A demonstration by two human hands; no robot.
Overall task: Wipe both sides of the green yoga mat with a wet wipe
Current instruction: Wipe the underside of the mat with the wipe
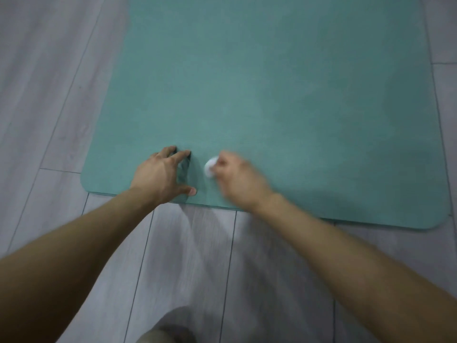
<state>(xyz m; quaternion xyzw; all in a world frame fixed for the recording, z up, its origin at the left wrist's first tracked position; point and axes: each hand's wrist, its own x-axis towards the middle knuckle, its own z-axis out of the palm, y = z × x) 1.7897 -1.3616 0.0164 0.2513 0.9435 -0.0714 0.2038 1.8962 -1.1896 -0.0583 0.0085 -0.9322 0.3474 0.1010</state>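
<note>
Lower centre: left hand presses spread fingers on flat green foam yoga mat; blurred right hand grips crumpled white wet wipe

The yoga mat lies flat on the floor, stretching away from the person. The left hand rests on the mat near its near edge. The right hand is just to its right, also on the mat. The wet wipe, held in the right hand, lies between the two hands.
</note>
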